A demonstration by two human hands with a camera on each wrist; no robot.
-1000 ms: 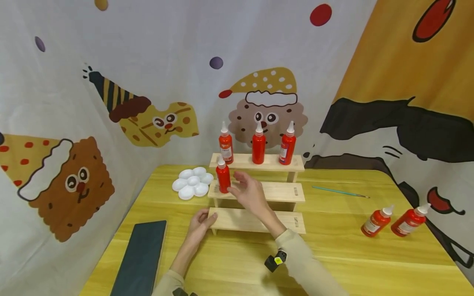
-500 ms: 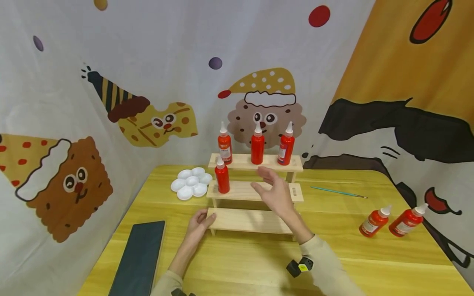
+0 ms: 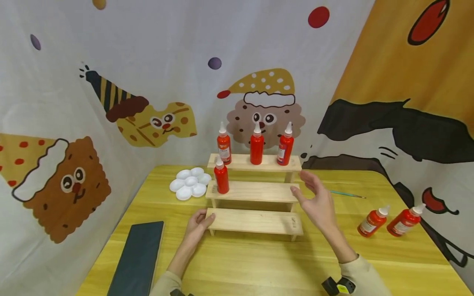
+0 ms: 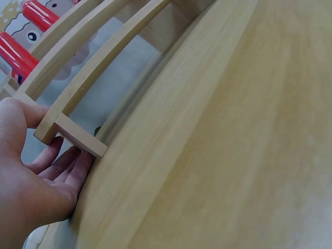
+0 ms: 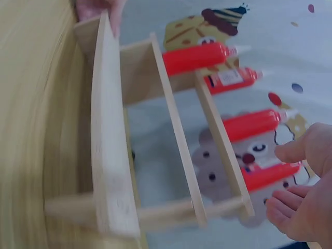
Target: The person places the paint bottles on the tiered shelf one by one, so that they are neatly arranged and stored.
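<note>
The right hand (image 3: 318, 203) has swung rightward, empty and relaxed, from the glossy, cylindrical red bottle (image 3: 221, 180) upright at the left of the pale wooden rack's middle plank (image 3: 259, 191). The left hand (image 3: 197, 226) grips the lowest plank's end (image 3: 218, 214), fingertips partly hidden.

Those glossy red plastic bottles (image 3: 221, 179) have white conical nozzles (image 3: 289, 130); the three-tier wooden rack (image 3: 255, 222) is pale, the wood-grained tabletop (image 3: 240, 263) yellow, the white cloth backdrop (image 3: 155, 41) facing me dotted purple and red.
</note>
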